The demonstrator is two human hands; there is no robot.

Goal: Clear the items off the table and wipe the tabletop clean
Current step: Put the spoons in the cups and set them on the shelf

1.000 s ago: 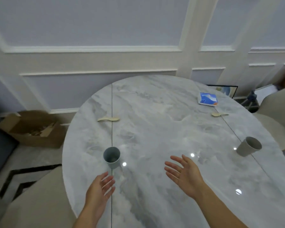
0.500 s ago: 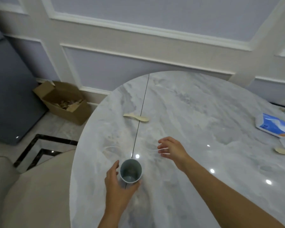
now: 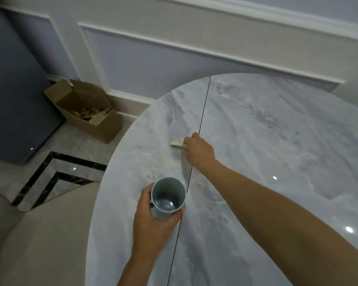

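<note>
The right hand (image 3: 198,152) has reached on to 12 o'clock, fingers now curled over the pale spoon (image 3: 176,144) on the counter (image 3: 277,141), while the left hand (image 3: 153,221) grips the grey cup (image 3: 167,200) at 6 o'clock; best to pinch the handle firmly before lifting

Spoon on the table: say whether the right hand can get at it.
Likely yes: the right hand is on the spoon, curled over one end; the left hand holds the cup, clear of it.

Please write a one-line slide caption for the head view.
Left hand holds a cup; right hand grips a spoon on the table.
</note>
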